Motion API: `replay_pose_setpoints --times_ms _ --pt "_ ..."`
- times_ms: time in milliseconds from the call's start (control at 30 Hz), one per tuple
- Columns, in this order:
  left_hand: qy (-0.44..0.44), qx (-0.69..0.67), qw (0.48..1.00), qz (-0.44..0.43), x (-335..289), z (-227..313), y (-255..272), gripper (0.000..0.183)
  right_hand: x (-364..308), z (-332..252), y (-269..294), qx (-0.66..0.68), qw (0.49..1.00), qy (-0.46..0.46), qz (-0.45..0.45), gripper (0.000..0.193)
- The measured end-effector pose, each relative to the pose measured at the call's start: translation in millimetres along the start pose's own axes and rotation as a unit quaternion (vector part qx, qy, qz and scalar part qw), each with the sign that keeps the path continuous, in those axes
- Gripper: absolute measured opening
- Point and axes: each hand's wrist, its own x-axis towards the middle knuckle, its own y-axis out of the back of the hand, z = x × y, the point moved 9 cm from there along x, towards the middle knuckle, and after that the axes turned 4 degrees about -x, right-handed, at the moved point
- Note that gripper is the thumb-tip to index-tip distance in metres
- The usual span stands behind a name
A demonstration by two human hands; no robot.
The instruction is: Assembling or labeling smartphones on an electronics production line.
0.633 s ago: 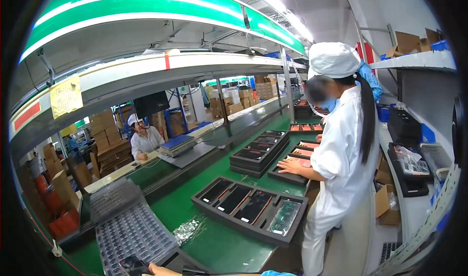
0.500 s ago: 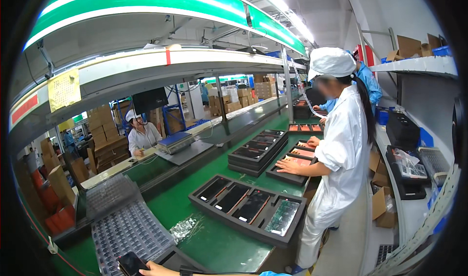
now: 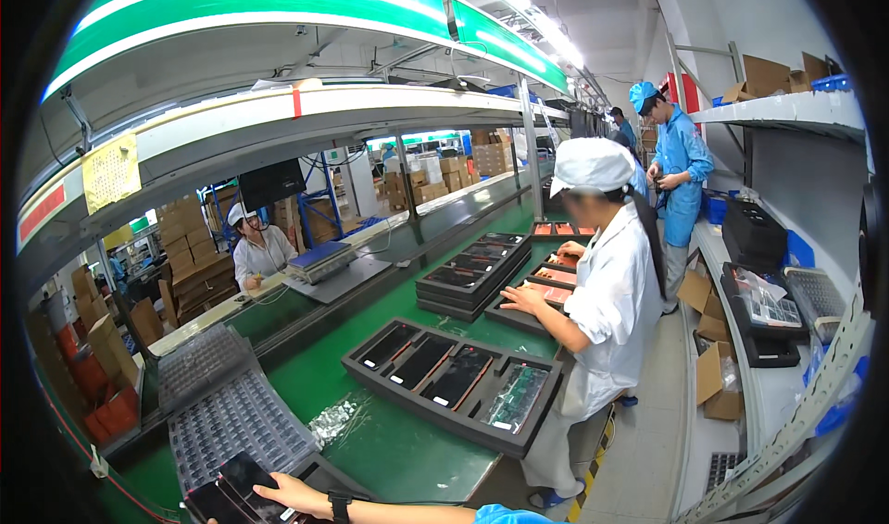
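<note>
In the lower left, my right hand [image 3: 294, 494] reaches in from the right with a dark watch on its wrist. Its fingers are closed on the edge of a black phone-like panel [image 3: 244, 474]. Just left of that panel, and touching or overlapping it, is another black panel [image 3: 209, 504]. At the bottom edge a sliver of skin shows beside the panels, perhaps a fingertip of my left hand; the rest is out of the picture. Behind lies a clear tray [image 3: 236, 422] with rows of small parts. A dark foam tray [image 3: 324, 476] is partly hidden by my hand.
On the green bench, a black foam tray [image 3: 370, 373] holds several panels, beside a pile of small silvery pieces [image 3: 333, 422]. Stacked trays [image 3: 463, 288] stand farther back. A co-worker in white [image 3: 602, 283] handles another tray to the right. Shelving [image 3: 787, 107] lines the right wall.
My right hand has come farther into view, and a second black panel now shows beside the one it holds. The view has shifted; the co-worker in white leans lower, and a person in blue is more visible.
</note>
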Motion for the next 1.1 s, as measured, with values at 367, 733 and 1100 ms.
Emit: replay_pose_setpoints --times_ms 367,733,1100 --pt "0.095 0.224 0.968 -0.066 -60 24 69 0.024 -92 -65 -7 -0.114 0.991 0.074 -0.022 0.065" --pt "0.041 0.227 0.965 -0.127 -53 -9 52 0.036 -127 -65 -4 -0.006 1.0 -0.009 0.008 0.06" --pt "0.082 0.158 0.98 -0.092 -46 -22 79 0.032 -116 -35 -19 -0.075 0.996 -0.05 0.009 0.064"
